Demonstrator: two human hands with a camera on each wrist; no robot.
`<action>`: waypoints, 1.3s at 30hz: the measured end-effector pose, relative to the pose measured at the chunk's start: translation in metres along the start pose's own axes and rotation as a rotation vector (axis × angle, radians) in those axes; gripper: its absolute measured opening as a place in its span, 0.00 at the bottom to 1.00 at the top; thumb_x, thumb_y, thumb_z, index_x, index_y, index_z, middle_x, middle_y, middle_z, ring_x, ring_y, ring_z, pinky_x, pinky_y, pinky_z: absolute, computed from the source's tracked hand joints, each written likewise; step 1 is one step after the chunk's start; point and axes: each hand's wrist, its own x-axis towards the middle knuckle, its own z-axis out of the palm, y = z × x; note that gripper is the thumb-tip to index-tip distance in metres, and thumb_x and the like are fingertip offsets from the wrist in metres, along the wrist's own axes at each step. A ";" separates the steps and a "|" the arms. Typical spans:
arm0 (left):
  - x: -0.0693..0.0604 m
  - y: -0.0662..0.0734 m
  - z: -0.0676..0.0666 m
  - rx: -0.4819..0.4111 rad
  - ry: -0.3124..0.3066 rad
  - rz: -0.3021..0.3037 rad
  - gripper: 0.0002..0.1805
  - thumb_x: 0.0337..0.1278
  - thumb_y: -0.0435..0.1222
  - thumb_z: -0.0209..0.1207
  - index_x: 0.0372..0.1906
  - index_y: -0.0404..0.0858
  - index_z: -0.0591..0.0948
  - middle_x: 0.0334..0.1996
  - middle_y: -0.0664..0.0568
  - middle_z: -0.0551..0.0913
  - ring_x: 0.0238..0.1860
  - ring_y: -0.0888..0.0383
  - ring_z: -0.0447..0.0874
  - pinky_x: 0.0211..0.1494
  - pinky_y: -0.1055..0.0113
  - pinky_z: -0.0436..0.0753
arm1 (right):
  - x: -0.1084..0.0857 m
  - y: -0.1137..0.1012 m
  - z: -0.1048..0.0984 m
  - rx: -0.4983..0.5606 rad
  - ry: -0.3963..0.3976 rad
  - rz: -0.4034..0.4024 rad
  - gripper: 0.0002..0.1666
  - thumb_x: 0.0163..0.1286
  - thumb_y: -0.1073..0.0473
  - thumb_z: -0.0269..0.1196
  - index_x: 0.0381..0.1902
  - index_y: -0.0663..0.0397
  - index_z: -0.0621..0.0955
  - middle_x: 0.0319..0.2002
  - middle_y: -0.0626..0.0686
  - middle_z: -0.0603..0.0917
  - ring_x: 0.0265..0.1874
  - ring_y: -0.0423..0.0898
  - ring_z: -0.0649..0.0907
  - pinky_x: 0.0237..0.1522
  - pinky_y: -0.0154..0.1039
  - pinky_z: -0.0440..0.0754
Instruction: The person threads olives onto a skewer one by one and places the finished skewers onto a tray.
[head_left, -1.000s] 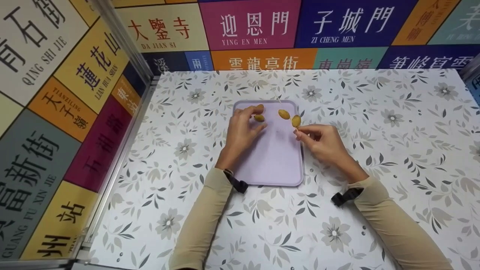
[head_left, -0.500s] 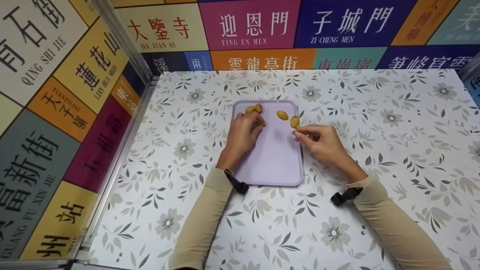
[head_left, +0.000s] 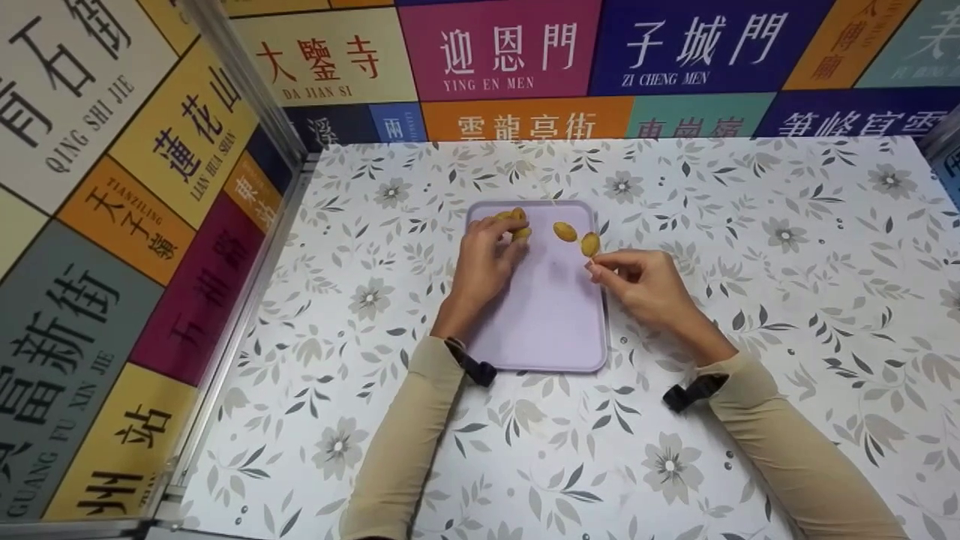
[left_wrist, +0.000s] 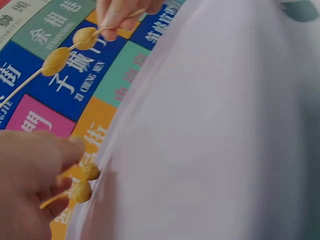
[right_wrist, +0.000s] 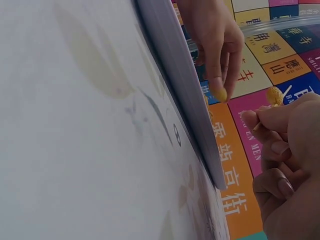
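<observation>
A: State the right-hand grip.
B: The right hand (head_left: 649, 289), at 3 o'clock of the tray (head_left: 551, 322), pinches the near end of a skewer (left_wrist: 22, 87) between thumb and fingers.
A: Describe the skewer.
B: Thin, straight and pale. It points from the fingertips toward 11 o'clock, above the tray's 1 o'clock area. It carries a near piece (head_left: 590, 244) and a far piece (head_left: 565, 231). Both are oval, yellow-brown and grooved, with a short gap between them; beyond the far piece the stick is bare.
A: State the left-hand grip.
B: The left hand (head_left: 484, 259) is at 10 o'clock, fingers bent at a loose piece (head_left: 521, 234) of similar colour. Whether they pinch it, I cannot tell. Two further pieces (head_left: 517, 214) show toward 11 o'clock, partly hidden by the fingers.
A: Describe the base.
B: The tray is pale lilac with a raised rim. It rests on a white cloth (head_left: 540, 450) printed with grey flowers.
A: List differences from half a second ago.
B: The loose piece appears slightly farther toward 12 o'clock, and so does the left index finger. The right hand, skewer and both threaded pieces hold nearly the same position.
</observation>
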 end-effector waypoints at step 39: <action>0.006 -0.018 -0.049 -1.017 0.214 -0.309 0.24 0.73 0.44 0.70 0.70 0.53 0.82 0.55 0.49 0.86 0.50 0.49 0.81 0.51 0.57 0.77 | 0.000 0.004 -0.002 -0.064 -0.117 -0.046 0.09 0.73 0.56 0.75 0.48 0.48 0.94 0.41 0.53 0.96 0.31 0.48 0.87 0.29 0.26 0.78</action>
